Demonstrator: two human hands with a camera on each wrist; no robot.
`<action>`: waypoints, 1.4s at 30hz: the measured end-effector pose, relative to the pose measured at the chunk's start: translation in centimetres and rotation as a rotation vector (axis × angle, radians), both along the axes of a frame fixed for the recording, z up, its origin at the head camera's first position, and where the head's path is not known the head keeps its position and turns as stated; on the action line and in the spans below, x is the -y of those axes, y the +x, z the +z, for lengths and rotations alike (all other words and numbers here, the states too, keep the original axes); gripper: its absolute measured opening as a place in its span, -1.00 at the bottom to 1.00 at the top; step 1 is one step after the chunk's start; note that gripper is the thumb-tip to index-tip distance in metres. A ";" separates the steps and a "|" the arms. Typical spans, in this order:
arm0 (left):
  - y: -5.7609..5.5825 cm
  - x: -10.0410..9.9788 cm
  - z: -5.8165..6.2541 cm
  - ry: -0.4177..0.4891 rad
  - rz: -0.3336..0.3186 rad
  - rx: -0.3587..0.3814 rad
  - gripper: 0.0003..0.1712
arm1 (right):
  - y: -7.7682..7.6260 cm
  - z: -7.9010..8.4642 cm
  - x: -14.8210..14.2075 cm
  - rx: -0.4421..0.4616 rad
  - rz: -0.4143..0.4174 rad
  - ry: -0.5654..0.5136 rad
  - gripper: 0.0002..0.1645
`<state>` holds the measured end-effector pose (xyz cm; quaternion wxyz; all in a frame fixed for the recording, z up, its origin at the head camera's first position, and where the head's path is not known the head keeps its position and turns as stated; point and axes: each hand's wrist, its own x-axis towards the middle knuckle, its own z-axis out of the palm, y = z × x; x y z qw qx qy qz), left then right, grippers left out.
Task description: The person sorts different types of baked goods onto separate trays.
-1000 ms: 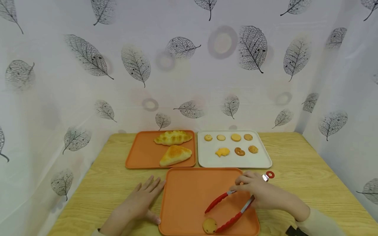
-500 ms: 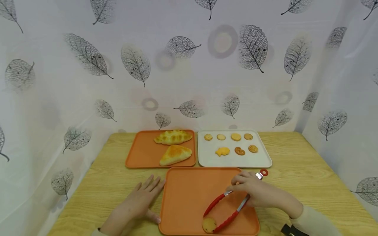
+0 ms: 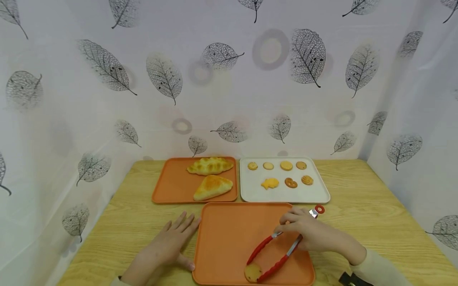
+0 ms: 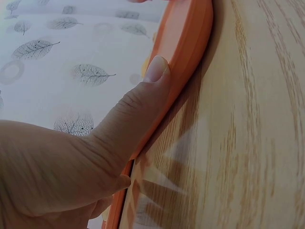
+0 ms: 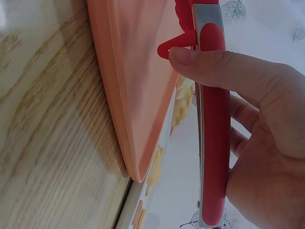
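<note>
My right hand (image 3: 311, 230) grips a pair of red and metal tongs (image 3: 273, 267) over the near orange tray (image 3: 229, 246). In the head view the tong tips stand on either side of a round cookie (image 3: 253, 272) at the tray's near edge, right at its rim. The right wrist view shows the thumb along the red grip of the tongs (image 5: 214, 143). Spread flat, my left hand (image 3: 164, 246) lies beside the tray, its fingertips and thumb at the left rim. The left thumb touches the tray's edge (image 4: 190, 52) in the left wrist view.
Behind stands another orange tray (image 3: 173, 184) with a braided bread (image 3: 210, 166) and a triangular pastry (image 3: 213, 187). To its right, a white tray (image 3: 250, 194) bears several small cookies, among them a fish-shaped cookie (image 3: 270, 183) and a pretzel (image 3: 291, 182). A leaf-patterned curtain (image 3: 236, 99) surrounds the wooden table.
My right hand has moved slightly left with the tongs, and the left tong tip has come in to the cookie's edge. The left hand has stayed still.
</note>
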<state>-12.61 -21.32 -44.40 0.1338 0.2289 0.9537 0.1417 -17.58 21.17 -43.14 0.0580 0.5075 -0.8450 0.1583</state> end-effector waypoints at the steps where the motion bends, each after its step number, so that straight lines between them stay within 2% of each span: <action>1: 0.0 0.0 0.0 0.000 0.000 0.001 0.49 | 0.0 0.0 0.0 -0.004 -0.003 -0.003 -0.08; 8: 0.0 0.1 -0.1 -0.005 -0.002 0.001 0.49 | -0.6 0.0 -0.6 -0.048 -0.019 -0.039 -0.09; 15: 0.1 0.1 -0.1 -0.005 -0.004 -0.008 0.49 | -1.5 0.8 -1.1 -0.088 -0.054 -0.035 -0.12; 28: 0.1 0.0 0.1 -0.012 -0.004 -0.009 0.49 | -4.7 2.8 -2.0 -0.230 -0.063 -0.108 -0.23; 36: 1.0 -0.5 0.2 -0.020 0.014 0.000 0.49 | -6.7 3.7 -2.6 -0.261 -0.046 -0.122 -0.23; 42: 1.7 -0.9 0.2 -0.016 0.023 0.002 0.48 | -8.4 3.8 -3.0 -0.209 -0.059 -0.143 -0.28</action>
